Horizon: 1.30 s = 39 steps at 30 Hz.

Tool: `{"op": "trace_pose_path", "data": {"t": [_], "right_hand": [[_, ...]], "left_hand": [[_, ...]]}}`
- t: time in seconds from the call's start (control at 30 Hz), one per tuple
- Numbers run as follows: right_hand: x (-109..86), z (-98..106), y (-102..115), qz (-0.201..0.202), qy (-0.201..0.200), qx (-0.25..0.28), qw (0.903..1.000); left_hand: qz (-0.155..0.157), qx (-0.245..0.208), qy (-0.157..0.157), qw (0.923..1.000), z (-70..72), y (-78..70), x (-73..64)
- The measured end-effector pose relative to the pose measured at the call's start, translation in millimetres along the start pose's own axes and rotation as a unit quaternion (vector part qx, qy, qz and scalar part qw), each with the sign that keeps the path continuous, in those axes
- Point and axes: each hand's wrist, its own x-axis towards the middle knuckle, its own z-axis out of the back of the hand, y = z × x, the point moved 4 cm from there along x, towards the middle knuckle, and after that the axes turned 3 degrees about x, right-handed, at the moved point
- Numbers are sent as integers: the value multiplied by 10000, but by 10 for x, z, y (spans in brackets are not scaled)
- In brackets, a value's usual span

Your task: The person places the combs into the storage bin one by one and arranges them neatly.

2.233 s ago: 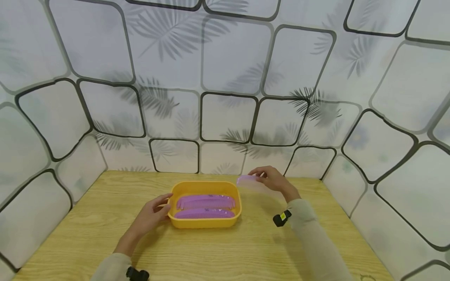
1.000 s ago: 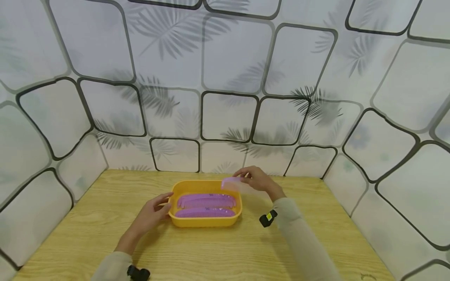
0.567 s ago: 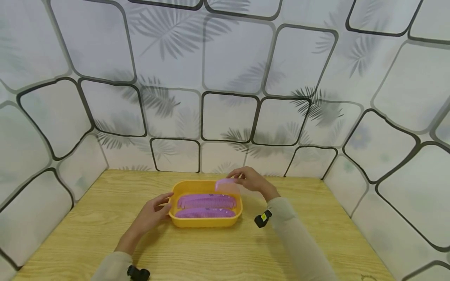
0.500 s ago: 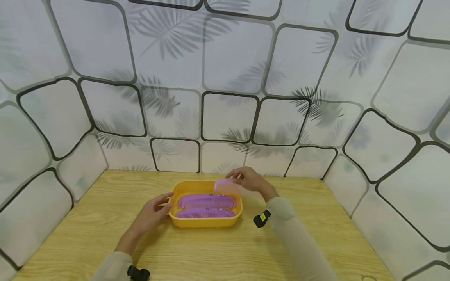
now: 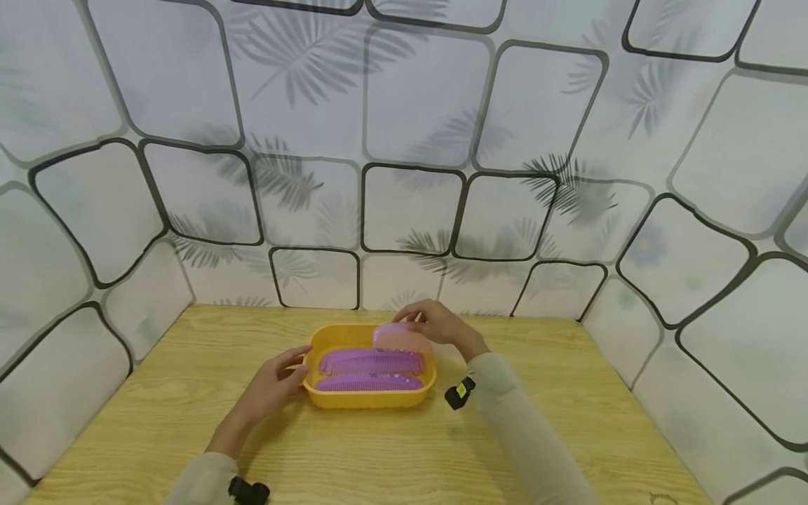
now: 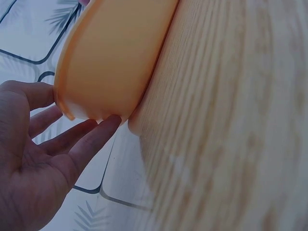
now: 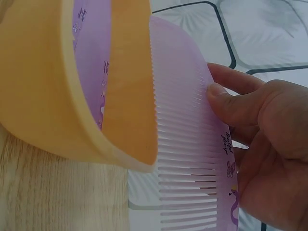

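A yellow plastic basin (image 5: 371, 401) stands on the table. Inside it lie two purple combs, one behind the other: the rear comb (image 5: 372, 362) and the front comb (image 5: 369, 384). My right hand (image 5: 440, 325) pinches the back edge of a pale purple, translucent comb (image 5: 396, 339) between thumb and fingers. That comb is held over the basin's rear right part, its teeth (image 7: 185, 159) towards the basin in the right wrist view. At the basin's left end, my left hand (image 5: 271, 379) touches the outer wall and rim with extended fingertips (image 6: 113, 121).
The light wood-grain table (image 5: 353, 456) runs back to a pale wall covering (image 5: 410, 210) with dark rounded outlines and leaf prints. It also closes in both sides. Black wrist cameras (image 5: 248, 491) sit on both sleeves.
My right hand has carried the pale comb leftwards from beside the basin to over its rear right part. The left hand, the basin and the two combs in it have stayed in place.
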Motion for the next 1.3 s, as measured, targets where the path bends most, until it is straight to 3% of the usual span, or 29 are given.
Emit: {"op": "trace_pose_path", "data": {"t": [0.43,0.87,1.3], "right_hand": [[109,-68,113,-189,180,-104,9996],[215,-165,182,-31,386,-152,9991],[323,-305,162,-323,530,-133,9980]], "left_hand": [[-135,58,-9,9999,10,16,16],[-12,19,-11,10000,8,14,10],[-14,62,-23,10000,9,23,17]]}}
